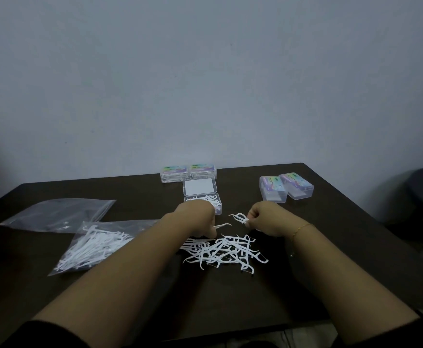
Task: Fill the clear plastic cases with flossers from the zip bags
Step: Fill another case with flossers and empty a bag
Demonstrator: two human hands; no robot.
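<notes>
Over the loose flosser pile (226,251) mid-table, the left hand (197,217) pinches one flosser (222,225) and the right hand (265,218) pinches a small bunch (239,217). The open case (203,200) sits just beyond toward the far edge; a filled zip bag (97,244) lies left.

Two bare forearms, dark sleeves

Black fabric sleeves (54,334) pushed up near the elbows; thin gold chain bracelet (301,228) circles the right wrist.

Open case (203,200) behind loose flossers (226,251), zip bags (93,243) left.
</notes>
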